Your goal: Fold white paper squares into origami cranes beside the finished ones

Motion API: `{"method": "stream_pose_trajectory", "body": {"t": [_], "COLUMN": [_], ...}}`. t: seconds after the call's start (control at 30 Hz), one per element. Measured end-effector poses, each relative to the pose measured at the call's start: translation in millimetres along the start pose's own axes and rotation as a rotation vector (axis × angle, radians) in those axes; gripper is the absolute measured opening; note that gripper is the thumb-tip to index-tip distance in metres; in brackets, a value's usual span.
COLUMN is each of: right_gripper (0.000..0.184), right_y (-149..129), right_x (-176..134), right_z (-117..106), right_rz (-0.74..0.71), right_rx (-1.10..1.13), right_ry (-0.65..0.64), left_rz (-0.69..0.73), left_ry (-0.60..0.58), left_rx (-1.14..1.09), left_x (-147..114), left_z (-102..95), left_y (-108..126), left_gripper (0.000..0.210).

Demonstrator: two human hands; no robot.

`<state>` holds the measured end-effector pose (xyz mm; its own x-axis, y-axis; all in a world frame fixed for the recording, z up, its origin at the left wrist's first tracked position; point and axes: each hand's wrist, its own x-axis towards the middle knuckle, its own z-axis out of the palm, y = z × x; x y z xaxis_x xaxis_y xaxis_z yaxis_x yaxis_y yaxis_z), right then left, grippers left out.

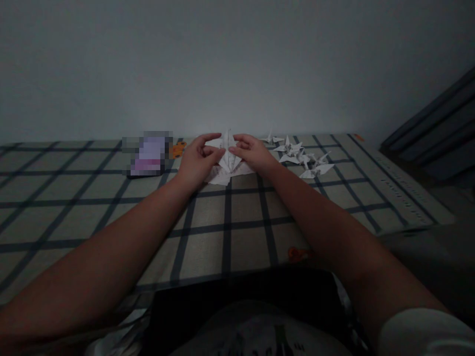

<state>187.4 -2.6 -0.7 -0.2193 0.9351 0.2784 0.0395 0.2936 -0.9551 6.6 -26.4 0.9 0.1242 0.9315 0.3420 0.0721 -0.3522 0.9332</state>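
Between my two hands is a partly folded piece of white paper (229,159), a narrow diamond shape with its point facing away from me. My left hand (202,155) pinches its left side between thumb and fingers. On the other side, my right hand (253,152) grips the right edge, thumb on the near face. Flat white paper sheets (218,178) with faint print lie beneath the folded piece, partly covered by it and by my hands. A cluster of folded paper cranes (295,151) rests right of my right hand.
A phone (150,155), blurred out in part, is at the left on the checked tablecloth (245,242). A pale wall (237,64) rises behind the table. Dark striped fabric (441,128) hangs at the far right, past the table's right edge.
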Motion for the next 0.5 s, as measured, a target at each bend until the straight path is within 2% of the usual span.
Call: {"method": "stream_pose_trajectory", "body": {"t": [0.2,0.37,0.5], "right_gripper": [0.037,0.035,0.033], "right_y": [-1.5,-2.5,-0.7], "right_x": [0.4,-1.1,1.0], "right_z": [-2.5,1.3,0.1], "right_rz": [-0.045,0.011,-0.016], "right_rx": [-0.052,0.027,0.011], "right_ry": [0.028,0.005,0.021], "left_rz": [-0.034,-0.001,-0.032], "left_ry": [-0.022,0.014,0.007], "left_rx": [-0.001,0.001,-0.02], "left_x": [1.6,4.1,4.0], "left_z": [-0.5,-3.0,-2.3], "left_y": [-1.4,-3.4,-3.0], "left_gripper": [0.063,0.059,0.061]}}
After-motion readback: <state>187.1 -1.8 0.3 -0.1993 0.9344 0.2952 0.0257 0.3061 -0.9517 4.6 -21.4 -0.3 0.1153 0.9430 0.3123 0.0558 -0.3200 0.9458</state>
